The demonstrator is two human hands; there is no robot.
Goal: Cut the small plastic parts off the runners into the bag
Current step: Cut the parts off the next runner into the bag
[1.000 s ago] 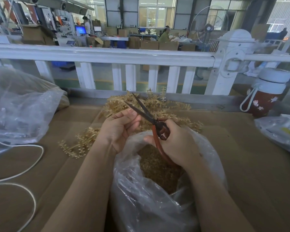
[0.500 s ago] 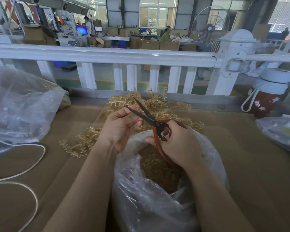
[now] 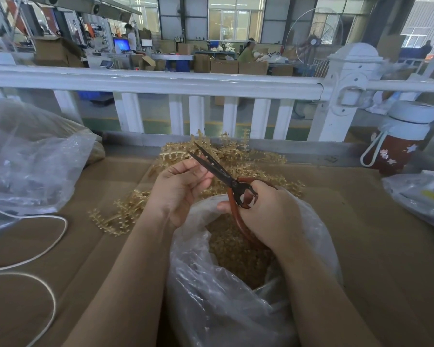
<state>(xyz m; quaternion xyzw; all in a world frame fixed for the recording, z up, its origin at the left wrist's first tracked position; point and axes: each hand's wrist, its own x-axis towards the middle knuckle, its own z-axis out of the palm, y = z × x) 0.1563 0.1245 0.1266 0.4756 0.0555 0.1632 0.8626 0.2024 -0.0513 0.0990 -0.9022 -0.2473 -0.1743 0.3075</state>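
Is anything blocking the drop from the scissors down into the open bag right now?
Nothing visible does. The scissors in the right hand and the left hand sit just above the far edge of the bag, whose mouth gapes open below them with cut parts already inside.

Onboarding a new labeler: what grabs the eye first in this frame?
Dead centre, the right hand holds red-handled scissors, blades open and pointing up-left toward the left hand, whose fingers are curled by the blades. Just below, an open clear bag holds cut tan parts. Behind the hands lies a pile of tan runners, before a white railing.
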